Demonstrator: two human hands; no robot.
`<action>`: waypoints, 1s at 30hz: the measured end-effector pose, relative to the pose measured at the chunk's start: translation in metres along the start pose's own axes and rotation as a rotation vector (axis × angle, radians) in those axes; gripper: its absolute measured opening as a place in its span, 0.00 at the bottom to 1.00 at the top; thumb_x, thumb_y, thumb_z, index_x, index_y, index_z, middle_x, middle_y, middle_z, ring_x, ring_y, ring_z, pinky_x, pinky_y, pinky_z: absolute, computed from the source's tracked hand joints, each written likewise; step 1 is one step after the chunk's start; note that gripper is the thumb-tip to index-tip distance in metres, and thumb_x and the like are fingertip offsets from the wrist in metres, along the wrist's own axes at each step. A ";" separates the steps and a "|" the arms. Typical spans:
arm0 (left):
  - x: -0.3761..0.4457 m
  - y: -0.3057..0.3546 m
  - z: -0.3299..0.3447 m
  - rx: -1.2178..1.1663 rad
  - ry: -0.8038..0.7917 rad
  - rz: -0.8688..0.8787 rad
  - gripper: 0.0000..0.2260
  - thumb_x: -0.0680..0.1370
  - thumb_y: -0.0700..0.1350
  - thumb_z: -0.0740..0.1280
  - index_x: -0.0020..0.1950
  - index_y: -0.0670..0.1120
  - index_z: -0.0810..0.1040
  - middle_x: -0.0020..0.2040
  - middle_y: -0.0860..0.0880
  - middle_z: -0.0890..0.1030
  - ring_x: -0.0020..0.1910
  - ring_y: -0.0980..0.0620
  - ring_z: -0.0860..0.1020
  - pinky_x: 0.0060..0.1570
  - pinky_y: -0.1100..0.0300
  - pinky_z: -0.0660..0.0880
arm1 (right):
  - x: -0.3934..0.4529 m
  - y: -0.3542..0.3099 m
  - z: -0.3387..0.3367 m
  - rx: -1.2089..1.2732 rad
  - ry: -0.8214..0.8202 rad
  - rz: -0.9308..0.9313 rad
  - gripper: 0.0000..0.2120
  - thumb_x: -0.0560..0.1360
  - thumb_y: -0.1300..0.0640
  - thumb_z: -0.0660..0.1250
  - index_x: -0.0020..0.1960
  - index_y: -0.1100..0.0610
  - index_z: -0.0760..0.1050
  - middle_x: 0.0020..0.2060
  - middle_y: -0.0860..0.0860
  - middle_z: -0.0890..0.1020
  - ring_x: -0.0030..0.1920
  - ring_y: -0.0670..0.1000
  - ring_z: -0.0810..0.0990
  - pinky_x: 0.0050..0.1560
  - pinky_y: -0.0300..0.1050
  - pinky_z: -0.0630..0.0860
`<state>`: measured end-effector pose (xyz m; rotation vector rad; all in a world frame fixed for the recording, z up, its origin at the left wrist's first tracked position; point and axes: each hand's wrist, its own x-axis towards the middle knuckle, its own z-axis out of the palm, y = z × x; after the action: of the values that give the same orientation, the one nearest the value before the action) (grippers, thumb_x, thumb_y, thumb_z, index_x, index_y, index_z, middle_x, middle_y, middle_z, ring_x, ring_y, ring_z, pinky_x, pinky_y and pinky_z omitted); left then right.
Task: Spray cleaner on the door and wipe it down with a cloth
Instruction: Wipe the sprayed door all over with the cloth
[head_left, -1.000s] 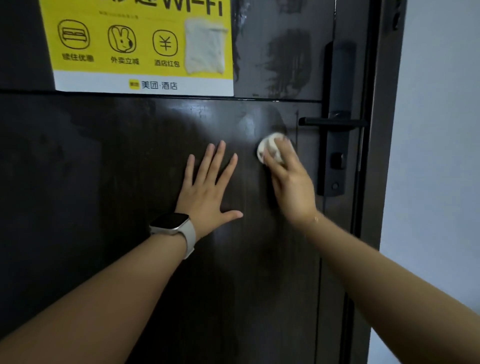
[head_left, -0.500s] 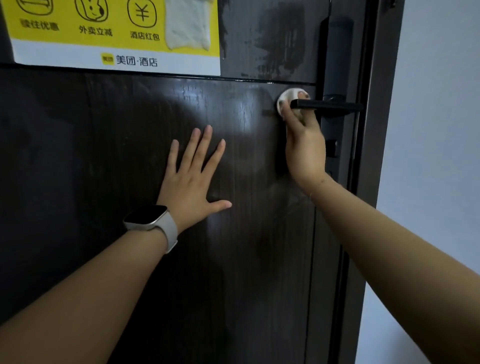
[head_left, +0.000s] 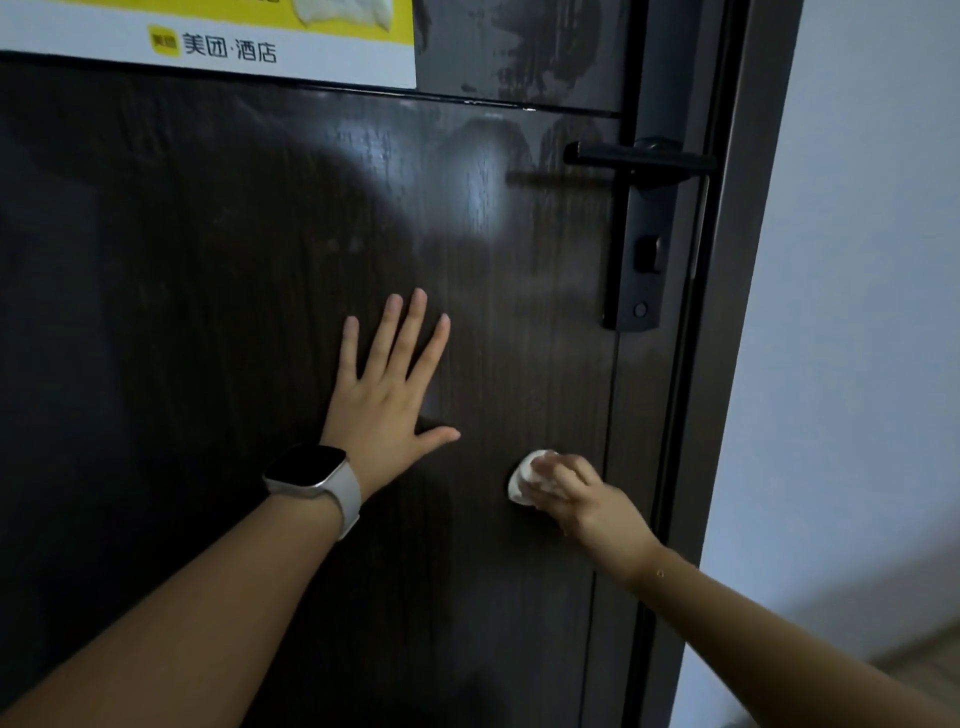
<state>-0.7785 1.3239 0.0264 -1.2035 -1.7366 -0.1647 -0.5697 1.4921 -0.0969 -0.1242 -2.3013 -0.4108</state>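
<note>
While left hand lies flat, fingers spread, bracing the door, right hand grips a wadded cloth pressed on for wiping.

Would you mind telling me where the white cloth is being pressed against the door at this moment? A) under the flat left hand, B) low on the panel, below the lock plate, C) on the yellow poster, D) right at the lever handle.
B: the right hand holds the cloth on the door well beneath the lock plate.
</note>
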 end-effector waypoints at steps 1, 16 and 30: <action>0.000 -0.001 0.000 -0.001 0.004 0.004 0.55 0.67 0.71 0.67 0.79 0.48 0.39 0.79 0.42 0.37 0.78 0.42 0.38 0.73 0.40 0.33 | 0.007 0.005 -0.009 0.002 0.009 -0.043 0.32 0.69 0.62 0.74 0.69 0.48 0.66 0.65 0.53 0.68 0.64 0.55 0.68 0.42 0.48 0.83; -0.016 0.002 0.001 -0.047 0.039 0.039 0.46 0.72 0.65 0.67 0.80 0.46 0.47 0.80 0.41 0.42 0.79 0.42 0.42 0.74 0.39 0.40 | 0.016 -0.032 0.038 0.123 0.235 0.203 0.25 0.74 0.63 0.67 0.69 0.52 0.68 0.57 0.57 0.72 0.52 0.59 0.71 0.38 0.49 0.76; -0.139 0.028 0.054 -0.139 -0.142 -0.006 0.49 0.69 0.58 0.75 0.80 0.49 0.49 0.80 0.43 0.42 0.79 0.43 0.43 0.75 0.43 0.39 | 0.015 -0.021 -0.004 0.184 0.397 0.470 0.19 0.76 0.62 0.57 0.64 0.57 0.78 0.54 0.49 0.69 0.53 0.44 0.70 0.52 0.28 0.66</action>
<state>-0.7864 1.2799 -0.1189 -1.3382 -1.8776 -0.2115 -0.5821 1.4701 -0.0889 -0.4399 -1.8318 0.0213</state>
